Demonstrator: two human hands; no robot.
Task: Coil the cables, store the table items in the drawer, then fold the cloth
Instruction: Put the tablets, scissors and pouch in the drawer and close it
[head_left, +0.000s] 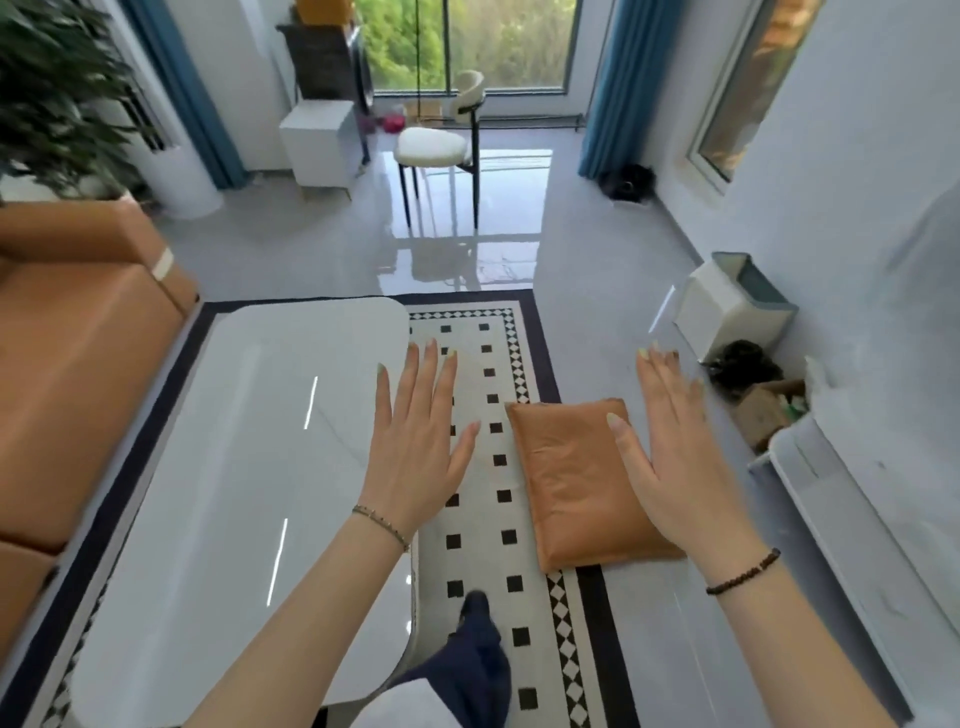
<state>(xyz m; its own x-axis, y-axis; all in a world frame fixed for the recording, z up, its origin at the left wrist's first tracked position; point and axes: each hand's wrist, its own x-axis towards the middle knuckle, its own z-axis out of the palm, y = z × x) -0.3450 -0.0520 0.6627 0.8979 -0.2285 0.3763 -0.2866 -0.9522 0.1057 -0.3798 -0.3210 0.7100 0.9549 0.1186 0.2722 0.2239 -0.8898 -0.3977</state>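
White glossy rounded-corner surface (218, 467): under and left of the left hand (421, 447) fingers (413, 374). Black-and-white checked rug (498, 519): on the floor below, between both sets of fingers. Tan leather cushion (576, 483): on the rug, under the right hand (670, 467) thumb. Both hands: fingers straight, spread, holding nothing.

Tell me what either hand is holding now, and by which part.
Nothing. The left hand and the right hand are both open, fingers straight.

Glossy white table top (218, 467), smooth leather-like tan cushion (576, 483), matching sofa (67, 364), shiny tiled floor (457, 244)
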